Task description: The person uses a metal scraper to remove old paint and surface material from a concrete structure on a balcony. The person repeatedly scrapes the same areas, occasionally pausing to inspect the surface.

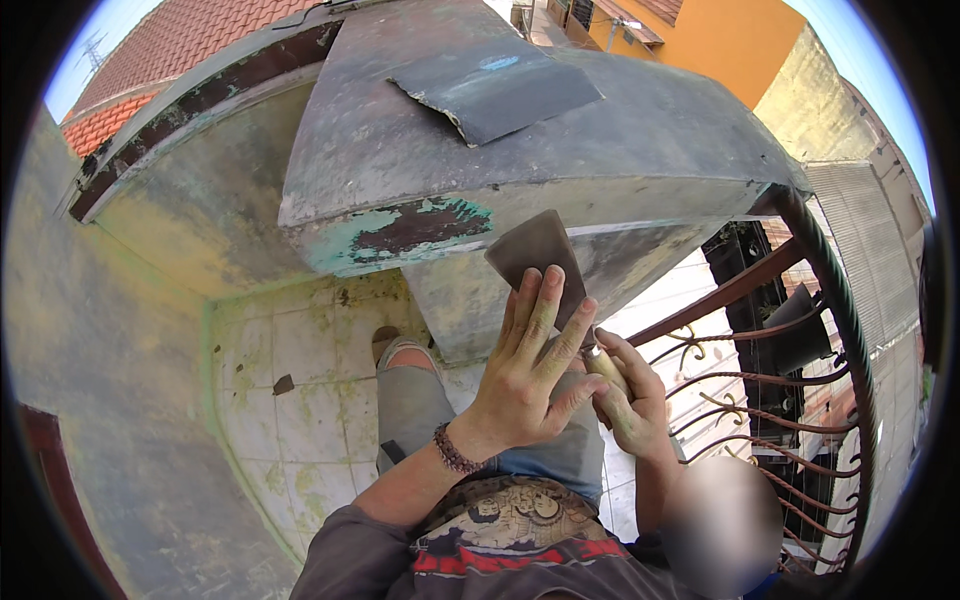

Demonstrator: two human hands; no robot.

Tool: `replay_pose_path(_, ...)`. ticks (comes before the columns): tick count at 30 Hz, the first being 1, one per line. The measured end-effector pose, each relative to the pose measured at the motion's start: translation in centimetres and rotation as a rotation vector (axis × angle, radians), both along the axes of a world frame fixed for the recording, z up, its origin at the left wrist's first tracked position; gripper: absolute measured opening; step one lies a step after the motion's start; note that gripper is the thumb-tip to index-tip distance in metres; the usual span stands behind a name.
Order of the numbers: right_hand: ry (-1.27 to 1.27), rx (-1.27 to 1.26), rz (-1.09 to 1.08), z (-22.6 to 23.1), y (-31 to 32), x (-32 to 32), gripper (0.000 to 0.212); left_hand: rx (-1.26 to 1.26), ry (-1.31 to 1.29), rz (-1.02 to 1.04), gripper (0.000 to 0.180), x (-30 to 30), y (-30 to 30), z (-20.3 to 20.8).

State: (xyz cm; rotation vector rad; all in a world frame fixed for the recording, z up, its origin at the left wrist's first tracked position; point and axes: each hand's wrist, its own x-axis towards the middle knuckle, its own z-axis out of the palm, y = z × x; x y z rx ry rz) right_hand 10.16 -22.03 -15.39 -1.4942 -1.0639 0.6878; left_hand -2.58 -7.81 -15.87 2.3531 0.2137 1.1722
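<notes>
A scraper (535, 252) with a wide, dark, flat blade and a pale wooden handle is held in front of my body, its broad end pointing away and to the left. My right hand (634, 398) is closed around the handle. Stretched and slightly spread, the fingers of my left hand (530, 385) lie flat over the blade and hide part of it. Just beyond the blade is the edge of a grey concrete ledge (660, 110), where a patch of peeling paint (410, 232) shows turquoise and dark brown.
A dark, ragged-edged sheet (495, 92) with a blue smudge lies on the ledge. At the right curves a metal railing (835, 270) with scrollwork. A stained wall (90, 330) stands at the left. Below are dirty white floor tiles (290, 420).
</notes>
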Motion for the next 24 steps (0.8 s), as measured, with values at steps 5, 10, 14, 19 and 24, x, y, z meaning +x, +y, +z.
replay_pose_path(5, 0.526, 0.188, 0.129, -4.7, 1.2, -4.4, 0.042, -0.319, -0.316, 0.202, 0.064, -1.0, -0.8, -3.3)
replay_pose_path(10, 0.618, 0.399, 0.106, -4.9, 3.5, -5.9, 0.044, -1.119, -0.27, -0.305, 0.041, -0.5, 0.6, -1.2)
replay_pose_path(14, 0.61, 0.415, 0.083, -5.5, 5.4, -7.0, 0.051, -1.235, -0.342, -0.433, 0.022, 0.9, 2.4, -0.5)
replay_pose_path(19, 0.565, 0.427, 0.019, -5.6, 6.1, -8.1, 0.052, -0.881, -0.268, -0.189, 0.021, 0.3, 2.1, -1.9)
replay_pose_path(24, 0.587, 0.387, 0.007, -6.0, 6.3, -8.7, 0.054, -0.849, -0.18, -0.134, 0.025, -0.3, 2.4, -2.5)
